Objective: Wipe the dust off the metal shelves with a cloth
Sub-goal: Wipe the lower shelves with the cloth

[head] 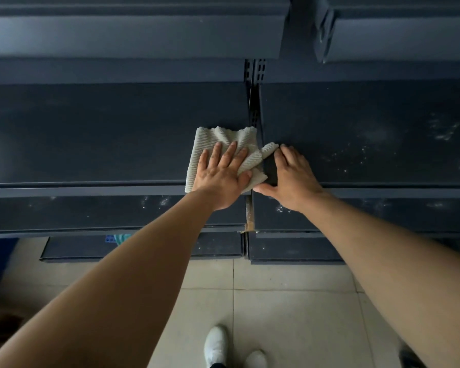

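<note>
A pale ribbed cloth [210, 140] lies on the dark metal shelf [91, 134], at its right end by the slotted upright post [255, 73]. My left hand [221, 176] presses flat on the cloth with fingers spread. My right hand [292, 176] rests on the neighbouring shelf [369, 134], fingers spread, fingertips touching a corner of the cloth that crosses the gap. White dust specks dot the right shelf. Part of the cloth is hidden under my left hand.
Upper shelves [130, 35] overhang at the top. Lower dusty shelves [91, 211] step out below. Beige floor tiles [290, 314] and my white shoes [215, 346] are at the bottom. A blue object [0, 261] stands at the left edge.
</note>
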The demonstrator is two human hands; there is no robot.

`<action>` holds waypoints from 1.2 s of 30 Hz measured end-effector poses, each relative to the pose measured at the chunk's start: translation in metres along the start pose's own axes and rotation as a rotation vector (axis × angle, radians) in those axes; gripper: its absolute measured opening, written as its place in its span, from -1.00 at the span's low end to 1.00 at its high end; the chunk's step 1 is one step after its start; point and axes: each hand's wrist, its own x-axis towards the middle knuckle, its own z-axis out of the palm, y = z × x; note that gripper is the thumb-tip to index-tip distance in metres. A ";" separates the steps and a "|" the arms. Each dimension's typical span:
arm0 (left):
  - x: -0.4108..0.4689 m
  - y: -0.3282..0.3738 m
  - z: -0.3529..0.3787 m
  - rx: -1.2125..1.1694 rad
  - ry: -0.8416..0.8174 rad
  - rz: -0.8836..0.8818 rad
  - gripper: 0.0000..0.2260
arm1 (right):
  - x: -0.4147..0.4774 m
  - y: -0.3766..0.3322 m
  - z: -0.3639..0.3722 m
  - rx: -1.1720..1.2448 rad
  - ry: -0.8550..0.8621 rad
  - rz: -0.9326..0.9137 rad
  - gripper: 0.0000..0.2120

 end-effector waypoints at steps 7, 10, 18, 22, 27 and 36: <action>0.006 -0.001 0.000 -0.002 0.020 -0.006 -0.47 | 0.005 -0.007 -0.021 -0.005 -0.070 0.019 -0.08; 0.013 -0.001 -0.001 0.009 0.010 -0.016 -0.47 | 0.015 -0.012 -0.040 -0.025 -0.142 0.036 -0.17; 0.045 -0.018 -0.008 0.002 0.027 -0.014 -0.47 | 0.022 -0.019 -0.039 -0.065 -0.159 0.067 -0.35; 0.065 -0.023 -0.011 -0.004 0.026 -0.044 -0.47 | 0.028 -0.020 -0.046 -0.074 -0.195 0.053 -0.35; 0.082 -0.022 -0.015 0.002 0.024 -0.045 -0.45 | 0.031 -0.017 -0.054 -0.080 -0.202 0.043 -0.38; 0.082 -0.021 -0.017 -0.015 0.011 -0.022 -0.45 | 0.023 -0.011 -0.036 -0.005 -0.153 0.075 -0.21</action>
